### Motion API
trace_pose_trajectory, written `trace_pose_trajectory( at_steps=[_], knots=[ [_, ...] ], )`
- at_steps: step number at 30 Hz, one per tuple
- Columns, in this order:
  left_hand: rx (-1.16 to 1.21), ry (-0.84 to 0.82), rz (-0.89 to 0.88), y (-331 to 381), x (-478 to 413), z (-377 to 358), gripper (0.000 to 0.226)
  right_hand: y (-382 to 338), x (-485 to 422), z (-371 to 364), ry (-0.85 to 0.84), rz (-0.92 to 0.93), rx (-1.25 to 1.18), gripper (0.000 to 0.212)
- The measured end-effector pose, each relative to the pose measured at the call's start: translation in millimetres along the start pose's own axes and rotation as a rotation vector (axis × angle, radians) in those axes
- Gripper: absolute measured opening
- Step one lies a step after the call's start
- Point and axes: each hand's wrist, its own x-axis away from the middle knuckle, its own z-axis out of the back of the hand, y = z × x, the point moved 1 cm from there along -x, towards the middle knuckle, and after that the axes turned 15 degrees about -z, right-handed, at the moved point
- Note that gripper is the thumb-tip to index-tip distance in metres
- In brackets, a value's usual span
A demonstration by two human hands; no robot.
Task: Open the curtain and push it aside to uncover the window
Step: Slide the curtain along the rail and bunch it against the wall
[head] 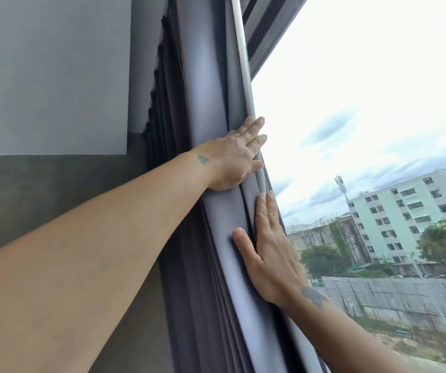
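Both flat hands, left hand [234, 157] and right hand [267, 246], fingers spread, press the bunched grey cloth curtain [211, 103] left of the bright glass window [364, 103].

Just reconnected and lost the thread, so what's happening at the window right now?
A person is pressing a grey curtain against the wall side of the window. The left hand lies flat on the bunched folds higher up, fingers reaching the curtain's leading edge. The right hand is flat on the folds lower down. Neither hand has a closed grip on the fabric; both push with open palms. The curtain is gathered into a stack at the left, and the glass in view is uncovered, showing buildings outside.
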Motion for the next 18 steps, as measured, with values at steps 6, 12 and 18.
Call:
trace_pose_trajectory(
  at_steps=[6,12,18],
  knots=[
    [0.011,-0.023,0.009,-35,7,-50,0.059,17,-18,-52,-0.013,0.016,0.041,0.086],
    [0.034,-0.048,0.039,-67,14,-102,0.059,35,-35,-101,-0.032,0.046,0.111,0.086],
    [0.054,-0.057,0.072,-92,15,-144,0.059,53,-51,-142,-0.063,0.066,0.121,0.087]
  ],
)
